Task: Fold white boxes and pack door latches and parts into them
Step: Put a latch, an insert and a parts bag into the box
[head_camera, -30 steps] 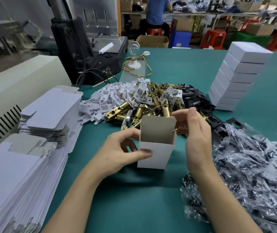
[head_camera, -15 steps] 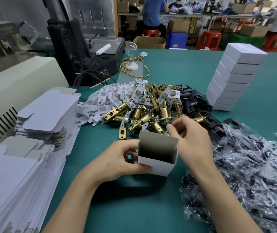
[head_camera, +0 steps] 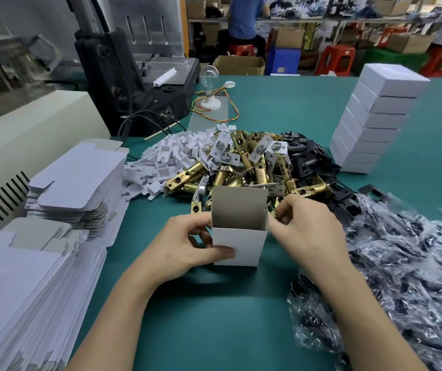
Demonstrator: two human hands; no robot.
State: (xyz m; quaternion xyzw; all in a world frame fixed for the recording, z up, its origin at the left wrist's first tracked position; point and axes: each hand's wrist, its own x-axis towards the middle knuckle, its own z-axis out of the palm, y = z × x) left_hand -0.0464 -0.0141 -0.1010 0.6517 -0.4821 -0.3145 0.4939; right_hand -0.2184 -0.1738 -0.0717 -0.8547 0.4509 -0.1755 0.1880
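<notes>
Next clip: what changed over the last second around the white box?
The box, tipped toward the camera half a second ago, stands upright again. The right hand came back from the latch pile to the box's upper right edge, fingers curled; whether it holds a part is unclear. The left hand kept its grip on the box. Finished boxes and flat blanks stayed put.

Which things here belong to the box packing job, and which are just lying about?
Job: open white box, brass latches, flat box blanks, white plastic pieces, black plates, bagged parts, stacked closed boxes.
Lying about: light bulb, wooden stick, black machine.
</notes>
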